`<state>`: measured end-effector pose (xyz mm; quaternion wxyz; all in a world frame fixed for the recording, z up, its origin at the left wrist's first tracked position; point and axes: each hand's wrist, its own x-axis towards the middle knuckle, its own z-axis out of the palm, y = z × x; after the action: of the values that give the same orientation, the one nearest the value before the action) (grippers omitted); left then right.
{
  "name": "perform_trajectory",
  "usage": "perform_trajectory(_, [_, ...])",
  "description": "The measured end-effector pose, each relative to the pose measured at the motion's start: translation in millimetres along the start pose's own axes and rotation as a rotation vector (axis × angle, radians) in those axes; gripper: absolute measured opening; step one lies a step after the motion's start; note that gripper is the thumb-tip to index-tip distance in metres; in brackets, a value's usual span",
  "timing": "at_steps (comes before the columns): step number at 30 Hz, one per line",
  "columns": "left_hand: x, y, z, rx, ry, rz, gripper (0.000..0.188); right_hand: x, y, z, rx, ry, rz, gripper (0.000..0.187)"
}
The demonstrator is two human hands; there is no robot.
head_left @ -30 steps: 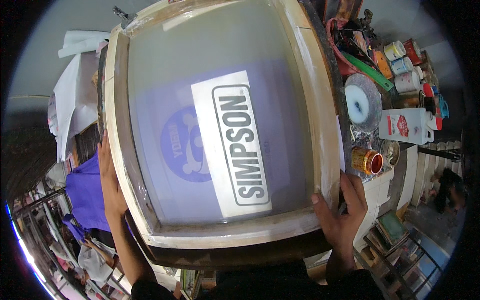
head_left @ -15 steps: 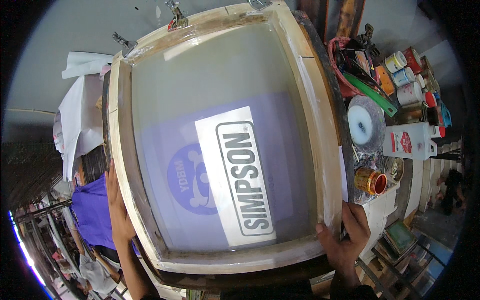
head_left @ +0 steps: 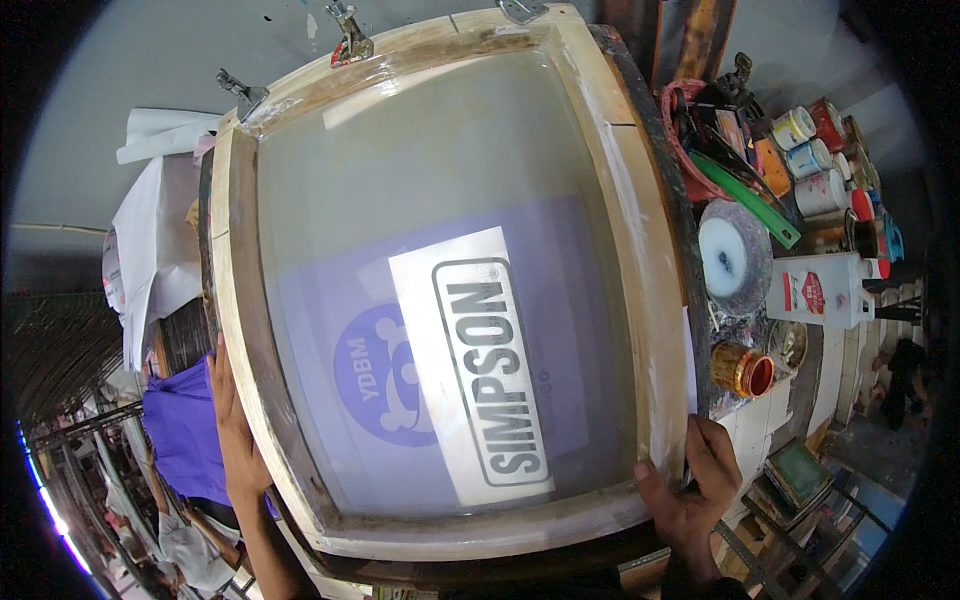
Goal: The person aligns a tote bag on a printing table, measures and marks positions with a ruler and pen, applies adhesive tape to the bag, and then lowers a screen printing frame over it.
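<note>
A large wooden screen-printing frame [head_left: 642,250] lies before me, its pale mesh [head_left: 420,150] stretched across it. Through the mesh I see purple cloth [head_left: 590,300] with a round printed emblem, and a white strip [head_left: 430,330] with dark outlined lettering. My left hand [head_left: 238,440] rests along the frame's outer left side, fingers stretched out and flat. At the near right corner, my right hand [head_left: 698,480] grips the frame, thumb on top and fingers bent at its outer side. Metal hinge clamps [head_left: 350,40] hold the far edge.
To the right stand a red-brown ink jar [head_left: 743,370], a white plastic jug [head_left: 820,290], a round tub [head_left: 730,255], a green-handled tool [head_left: 745,195] and several paint cans [head_left: 795,128]. At left are white sheets [head_left: 155,230] and purple cloth [head_left: 185,430]. Other people are in the background.
The frame and the prints under its mesh appear slightly lower in the picture, as the view shifts a little. Both hands keep their places on the frame's sides.
</note>
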<state>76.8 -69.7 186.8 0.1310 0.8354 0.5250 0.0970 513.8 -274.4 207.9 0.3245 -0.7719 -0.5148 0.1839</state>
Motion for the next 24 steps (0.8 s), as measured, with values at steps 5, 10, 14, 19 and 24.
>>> perform_trajectory(5, [-2.0,-2.1,-0.3,0.021,-0.007,-0.011,0.078,1.9,-1.4,-2.6,-0.023,-0.017,-0.008,0.062])
perform_trajectory(10, [-2.4,-3.2,-0.6,0.014,-0.012,0.008,0.077,3.3,-3.9,-3.9,-0.007,-0.02,0.001,0.061])
perform_trajectory(14, [-0.8,1.6,-2.1,0.013,-0.009,-0.002,0.076,3.7,-3.5,-3.6,0.008,-0.02,-0.002,0.06])
perform_trajectory(19, [-3.3,0.1,-0.9,0.024,-0.008,-0.015,0.077,4.4,-4.7,-3.9,-0.009,-0.032,-0.007,0.06])
perform_trajectory(24, [-3.3,0.7,-1.7,0.016,-0.014,-0.012,0.078,3.4,-2.8,-3.8,0.001,-0.027,-0.022,0.061])
